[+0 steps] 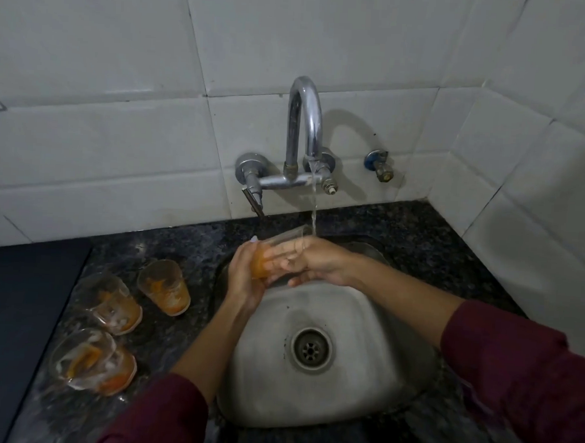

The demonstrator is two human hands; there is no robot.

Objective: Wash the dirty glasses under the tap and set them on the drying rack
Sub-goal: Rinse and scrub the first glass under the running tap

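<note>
Rinsing step: left hand grips the base of the orange-stained glass over the sink; right hand holds its side. Next, judged: bring the mouth under the tap stream.

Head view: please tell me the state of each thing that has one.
tap: running
held glass: dirty, tilted under the stream
three counter glasses: dirty, upright
sink: drain open
left hand: grips the glass base
right hand: holds the glass
</note>
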